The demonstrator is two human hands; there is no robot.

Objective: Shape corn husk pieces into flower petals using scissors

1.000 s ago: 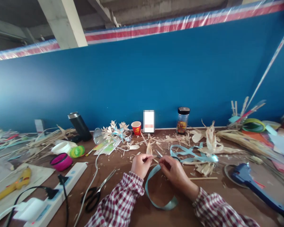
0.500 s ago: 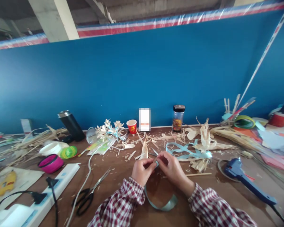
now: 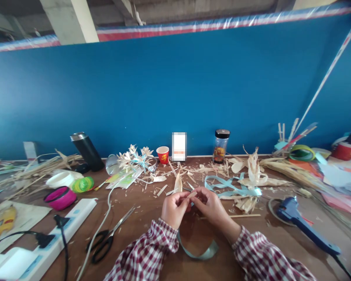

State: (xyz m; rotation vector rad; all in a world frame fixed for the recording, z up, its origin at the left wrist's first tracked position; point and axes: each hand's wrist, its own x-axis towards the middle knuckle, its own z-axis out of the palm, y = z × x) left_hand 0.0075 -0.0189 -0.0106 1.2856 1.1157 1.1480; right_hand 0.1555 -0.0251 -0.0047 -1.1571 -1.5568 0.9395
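With the hands as the clock's centre and the blue wall (image 3: 175, 89) at twelve, a white power strip (image 3: 73, 226) slants across the tabletop between eight and nine o'clock. Black-handled scissors (image 3: 105, 242) lie nearer, at eight, their blades slightly parted. A bunch of pale, dried-looking flowers (image 3: 137, 158) stands between ten and eleven, and a red paper cup (image 3: 163, 156) at eleven.

The person's left hand (image 3: 174, 207) has its thumb and fingers nearly closed, pinching a pale strip (image 3: 194, 194) at the centre. The strip is small, flat and cream-coloured, partly covered by the fingertips. At six o'clock a blue-green ribbon (image 3: 208, 252) curves below the hands, smooth and faintly glossy, its wider end turned upward; its upper part is hidden. The right hand (image 3: 211, 205) meets the left, its thumb and fingers likewise pinched on the strip.

At two o'clock lies a dried-husk bundle (image 3: 254, 171); a blue glue gun (image 3: 305, 224) rests just past three.
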